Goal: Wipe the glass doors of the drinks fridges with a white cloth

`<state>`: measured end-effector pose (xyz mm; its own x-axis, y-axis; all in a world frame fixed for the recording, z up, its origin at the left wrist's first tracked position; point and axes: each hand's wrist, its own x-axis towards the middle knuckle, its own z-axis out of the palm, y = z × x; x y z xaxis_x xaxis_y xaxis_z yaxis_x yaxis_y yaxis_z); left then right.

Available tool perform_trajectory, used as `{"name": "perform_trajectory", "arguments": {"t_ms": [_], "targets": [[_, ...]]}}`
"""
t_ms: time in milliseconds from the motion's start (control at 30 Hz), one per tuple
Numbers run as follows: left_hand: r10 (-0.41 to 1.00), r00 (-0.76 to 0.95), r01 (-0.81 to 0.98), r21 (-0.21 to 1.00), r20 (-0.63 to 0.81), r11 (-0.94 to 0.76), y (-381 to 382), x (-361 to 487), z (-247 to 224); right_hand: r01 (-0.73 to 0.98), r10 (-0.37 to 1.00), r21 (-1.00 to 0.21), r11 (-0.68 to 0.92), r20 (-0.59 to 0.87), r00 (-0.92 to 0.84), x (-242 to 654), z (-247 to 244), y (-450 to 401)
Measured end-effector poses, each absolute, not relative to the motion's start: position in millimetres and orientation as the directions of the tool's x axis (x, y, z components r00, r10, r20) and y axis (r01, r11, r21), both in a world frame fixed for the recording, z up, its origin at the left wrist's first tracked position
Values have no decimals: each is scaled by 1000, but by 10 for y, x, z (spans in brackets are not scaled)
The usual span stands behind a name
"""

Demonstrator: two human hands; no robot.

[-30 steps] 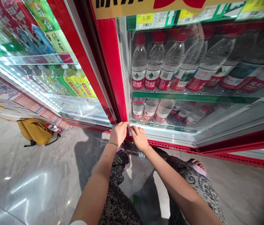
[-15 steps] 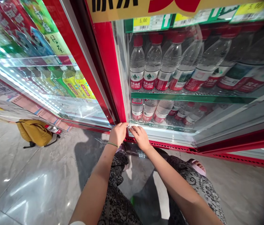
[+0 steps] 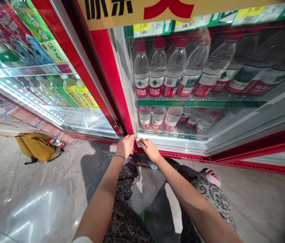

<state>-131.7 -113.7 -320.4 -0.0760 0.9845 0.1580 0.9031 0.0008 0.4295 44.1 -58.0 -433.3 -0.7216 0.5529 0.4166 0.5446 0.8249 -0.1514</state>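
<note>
My left hand (image 3: pixel 125 146) is at the lower corner of the red fridge frame (image 3: pixel 110 74), its fingers pressed together in a pinch. What the left fingertips hold, if anything, is hidden. Close beside it, my right hand (image 3: pixel 150 150) has its fingers closed around a small white crumpled piece (image 3: pixel 138 138), which looks like tissue or cloth. This piece sits between the two hands, against the bottom left corner of the glass-fronted fridge, and is mostly covered by the fingers.
Water bottles with red caps (image 3: pixel 157 71) line the fridge shelves behind a green shelf edge (image 3: pixel 198 104). A second fridge with coloured drink bottles (image 3: pixel 79 92) stands at the left. On the tiled floor (image 3: pixel 38 199) lies a mustard backpack (image 3: pixel 37 146) with a bottle (image 3: pixel 56 142).
The view has shifted slightly. My hands stay at the fridge corner, and less of the white piece shows between them now. My right fingers are drawn closer together.
</note>
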Motion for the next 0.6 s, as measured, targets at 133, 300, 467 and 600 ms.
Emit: {"name": "perform_trajectory", "arguments": {"t_ms": [133, 300, 467, 600], "targets": [[984, -87, 903, 430, 152, 14, -1175, -1402, -3217, 569, 582, -155, 807, 365, -726, 474, -4647, -681], [982, -87, 900, 435, 167, 6, -1190, -1464, -3193, 597, 612, -165, 785, 350, -709, 495, -4773, -743], [981, -74, 895, 445, 181, -14, -1164, -1474, -3177, 561, 578, -171, 810, 390, -716, 380, -4543, -634], [981, -76, 898, 441, 179, -11, -1186, -1446, -3170, 547, 564, -168, 820, 399, -723, 433, -4495, -622]]}}
